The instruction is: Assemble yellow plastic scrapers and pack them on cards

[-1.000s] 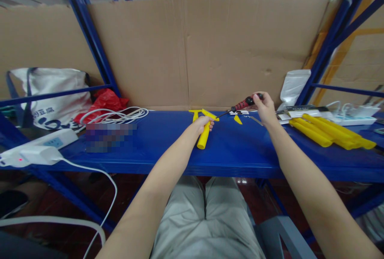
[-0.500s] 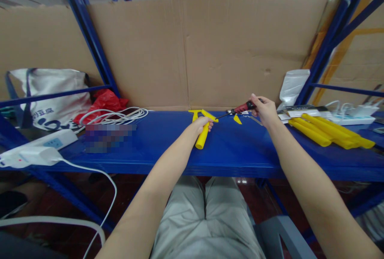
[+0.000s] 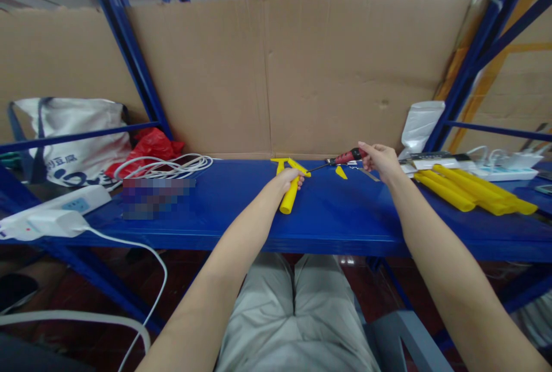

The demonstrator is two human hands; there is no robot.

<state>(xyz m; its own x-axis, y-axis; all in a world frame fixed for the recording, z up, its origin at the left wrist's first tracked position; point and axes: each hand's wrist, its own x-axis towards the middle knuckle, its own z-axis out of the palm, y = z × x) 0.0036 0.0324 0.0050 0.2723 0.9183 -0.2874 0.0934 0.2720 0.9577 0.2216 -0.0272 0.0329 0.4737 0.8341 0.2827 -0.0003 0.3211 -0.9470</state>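
Yellow tube (image 3: 288,200) lies on the blue shelf (image 3: 241,217), with a yellow T-bracket (image 3: 281,161) at its far end. Our left hand (image 3: 290,178) is clenched round the tube. Our right hand (image 3: 380,160) grips a red-handled screwdriver (image 3: 342,158), its tip just right of the tube; we cannot tell if it touches.

Judgement: pin the tube flat and hold the shaft in line.

Room: the cardboard wall (image 3: 336,73) is close behind the tube, the stacked yellow tubes (image 3: 470,191) are well right of it, and there is bare shelf between them.

Left hand (image 3: 288,177) grips yellow tube (image 3: 288,199) on blue shelf (image 3: 241,211) — right hand (image 3: 379,160) holds red screwdriver (image 3: 340,160), tip toward tube.
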